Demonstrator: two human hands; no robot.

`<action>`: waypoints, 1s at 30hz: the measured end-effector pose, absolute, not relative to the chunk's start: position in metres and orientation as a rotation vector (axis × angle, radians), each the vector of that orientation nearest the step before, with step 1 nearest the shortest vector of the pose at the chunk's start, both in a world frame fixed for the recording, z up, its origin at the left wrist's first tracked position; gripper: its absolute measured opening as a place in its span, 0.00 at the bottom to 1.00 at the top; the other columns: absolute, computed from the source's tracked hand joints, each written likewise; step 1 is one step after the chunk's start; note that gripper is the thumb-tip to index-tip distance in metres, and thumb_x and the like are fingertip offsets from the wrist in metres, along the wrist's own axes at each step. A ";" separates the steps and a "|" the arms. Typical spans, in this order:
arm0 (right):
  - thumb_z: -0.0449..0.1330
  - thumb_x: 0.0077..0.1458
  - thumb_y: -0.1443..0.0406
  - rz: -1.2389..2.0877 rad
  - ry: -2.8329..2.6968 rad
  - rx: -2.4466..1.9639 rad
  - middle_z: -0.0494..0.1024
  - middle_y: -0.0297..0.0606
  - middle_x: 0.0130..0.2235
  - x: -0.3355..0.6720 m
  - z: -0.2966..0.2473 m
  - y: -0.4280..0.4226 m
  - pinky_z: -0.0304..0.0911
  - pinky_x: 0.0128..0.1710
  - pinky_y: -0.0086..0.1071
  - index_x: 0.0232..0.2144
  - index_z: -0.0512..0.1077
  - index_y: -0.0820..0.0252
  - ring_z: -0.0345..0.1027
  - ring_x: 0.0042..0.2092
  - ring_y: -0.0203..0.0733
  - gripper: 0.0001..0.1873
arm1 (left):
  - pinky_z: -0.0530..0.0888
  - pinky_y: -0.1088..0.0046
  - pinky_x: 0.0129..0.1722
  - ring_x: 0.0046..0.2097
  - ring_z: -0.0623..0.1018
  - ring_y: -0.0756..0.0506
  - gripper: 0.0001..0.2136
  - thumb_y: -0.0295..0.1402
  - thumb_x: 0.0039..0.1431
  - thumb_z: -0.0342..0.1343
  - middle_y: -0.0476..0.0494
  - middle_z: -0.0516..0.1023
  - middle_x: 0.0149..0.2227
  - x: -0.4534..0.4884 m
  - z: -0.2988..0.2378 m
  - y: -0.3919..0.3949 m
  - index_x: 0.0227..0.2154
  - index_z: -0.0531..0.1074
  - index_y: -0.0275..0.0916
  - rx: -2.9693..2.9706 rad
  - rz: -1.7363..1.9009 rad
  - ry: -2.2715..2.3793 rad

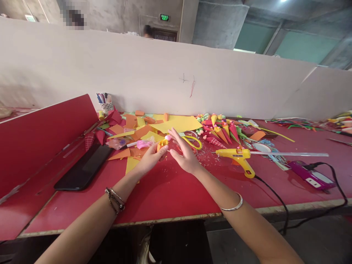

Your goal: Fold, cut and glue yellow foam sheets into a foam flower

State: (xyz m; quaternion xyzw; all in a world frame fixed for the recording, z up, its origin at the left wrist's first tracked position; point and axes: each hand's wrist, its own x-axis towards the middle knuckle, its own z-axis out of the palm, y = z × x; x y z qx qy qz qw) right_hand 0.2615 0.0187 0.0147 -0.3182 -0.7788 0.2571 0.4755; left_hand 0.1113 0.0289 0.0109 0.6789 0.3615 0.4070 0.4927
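My left hand (150, 158) pinches a small orange and yellow paper cone (162, 143) with a pink pompom on it, held just above the red table (170, 190). My right hand (183, 152) hovers beside the cone with its fingers stretched out and apart, holding nothing. Yellow-handled scissors (192, 141) lie just beyond the right hand. A yellow glue gun (239, 157) with a clear glue stick rests on the table to the right of it. Finished paper cones (222, 132) lie in a pile behind the scissors.
Orange and yellow paper scraps (143, 130) cover the table's back left. A black tablet (84, 168) lies at the left, a cup of pens (105, 102) behind it. A purple power strip (312, 176) with black cord sits at the right. A beige partition (176, 77) backs the table.
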 end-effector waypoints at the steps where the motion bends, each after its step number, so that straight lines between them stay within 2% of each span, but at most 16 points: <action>1: 0.48 0.54 0.67 0.627 -1.912 -0.773 0.53 0.32 0.59 0.262 0.015 0.019 0.48 0.57 0.38 0.58 0.44 0.48 0.47 0.59 0.40 0.31 | 0.55 0.76 0.21 0.21 0.56 0.55 0.17 0.46 0.55 0.44 0.55 0.56 0.19 0.111 0.011 0.028 0.20 0.55 0.38 1.647 0.986 0.882; 4: 0.48 0.53 0.67 0.640 -1.950 -0.759 0.57 0.33 0.57 0.262 0.014 0.019 0.47 0.58 0.38 0.57 0.48 0.49 0.48 0.58 0.40 0.29 | 0.55 0.77 0.21 0.21 0.56 0.55 0.17 0.45 0.55 0.43 0.55 0.56 0.18 0.111 0.013 0.028 0.20 0.55 0.38 1.650 0.996 0.911; 8: 0.48 0.53 0.67 0.669 -1.916 -0.758 0.55 0.33 0.58 0.261 0.015 0.018 0.48 0.57 0.40 0.58 0.44 0.47 0.47 0.59 0.40 0.31 | 0.55 0.77 0.21 0.21 0.55 0.55 0.17 0.44 0.57 0.42 0.55 0.55 0.18 0.112 0.012 0.028 0.20 0.54 0.38 1.641 1.021 0.915; 11: 0.49 0.53 0.67 0.686 -1.941 -0.735 0.56 0.32 0.57 0.260 0.015 0.017 0.47 0.58 0.40 0.57 0.48 0.46 0.47 0.59 0.40 0.29 | 0.56 0.77 0.22 0.21 0.56 0.55 0.15 0.44 0.56 0.43 0.55 0.56 0.18 0.112 0.012 0.028 0.22 0.55 0.38 1.628 1.047 0.940; 15: 0.50 0.53 0.65 0.796 -1.823 -0.762 0.56 0.35 0.57 0.260 0.011 0.021 0.53 0.55 0.41 0.58 0.44 0.46 0.51 0.57 0.41 0.31 | 0.59 0.77 0.24 0.23 0.59 0.54 0.11 0.42 0.55 0.45 0.54 0.58 0.21 0.113 0.012 0.028 0.26 0.58 0.38 1.628 1.092 1.047; 19: 0.52 0.52 0.61 0.882 -1.743 -0.872 0.62 0.38 0.53 0.259 0.004 0.027 0.58 0.51 0.38 0.53 0.55 0.51 0.57 0.53 0.41 0.25 | 0.63 0.74 0.35 0.33 0.65 0.50 0.08 0.36 0.54 0.46 0.50 0.63 0.29 0.112 0.010 0.032 0.33 0.61 0.37 1.785 1.165 1.076; 22: 0.54 0.51 0.60 1.030 -1.750 -0.829 0.65 0.38 0.50 0.257 0.001 0.028 0.61 0.48 0.36 0.50 0.59 0.53 0.62 0.49 0.40 0.23 | 0.63 0.71 0.41 0.40 0.64 0.47 0.07 0.33 0.51 0.48 0.45 0.63 0.35 0.111 0.006 0.036 0.33 0.63 0.37 2.036 1.206 1.108; 27: 0.56 0.49 0.60 1.211 -1.700 -0.774 0.69 0.38 0.47 0.254 0.000 0.028 0.61 0.49 0.36 0.51 0.58 0.55 0.63 0.49 0.40 0.26 | 0.65 0.71 0.39 0.38 0.64 0.47 0.04 0.28 0.48 0.52 0.45 0.62 0.35 0.114 0.002 0.034 0.29 0.63 0.36 2.282 1.234 1.176; 30: 0.56 0.49 0.60 1.182 -1.657 -0.791 0.71 0.37 0.44 0.255 0.000 0.030 0.62 0.47 0.36 0.46 0.62 0.57 0.65 0.46 0.40 0.20 | 0.66 0.71 0.38 0.38 0.65 0.47 0.10 0.31 0.50 0.52 0.44 0.63 0.36 0.113 0.003 0.032 0.36 0.63 0.38 2.332 1.218 1.163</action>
